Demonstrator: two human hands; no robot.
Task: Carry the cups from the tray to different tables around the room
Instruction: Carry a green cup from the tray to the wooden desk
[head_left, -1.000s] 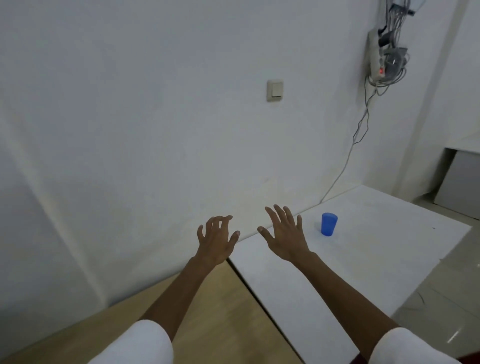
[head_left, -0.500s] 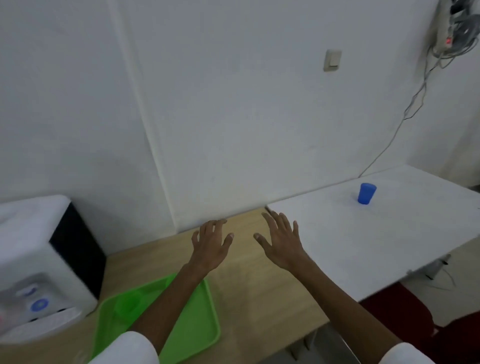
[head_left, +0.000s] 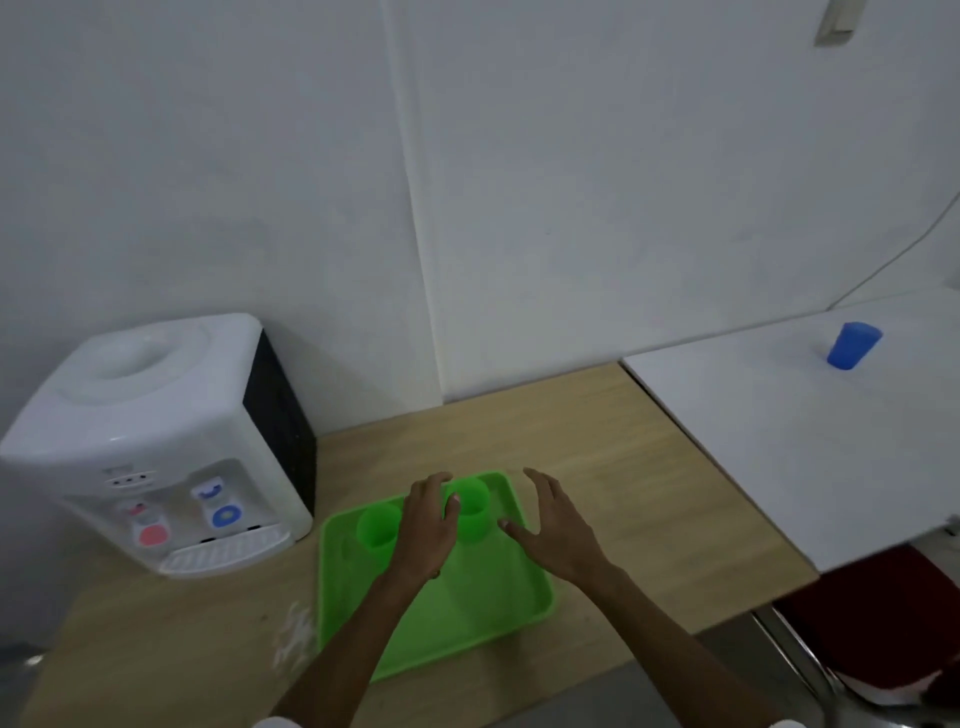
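A bright green tray (head_left: 467, 597) lies on the wooden table (head_left: 649, 493) in front of me. Two green cups stand at its far end: the left green cup (head_left: 378, 526) and the right green cup (head_left: 472, 506). My left hand (head_left: 428, 525) hovers between them with fingers apart, its thumb close to the right cup; whether it touches is unclear. My right hand (head_left: 558, 530) is spread open over the tray's right edge, holding nothing. A blue cup (head_left: 852, 345) stands upside down on the white table (head_left: 805, 441) to the right.
A white water dispenser (head_left: 156, 441) with red and blue taps stands on the wooden table left of the tray. The wall runs close behind both tables. A dark red seat (head_left: 883, 623) sits below the white table at the right.
My view has swung left and down, from the white table with the blue cup to the tray. Both hands have come down over the tray, the left one reaching between the green cups.
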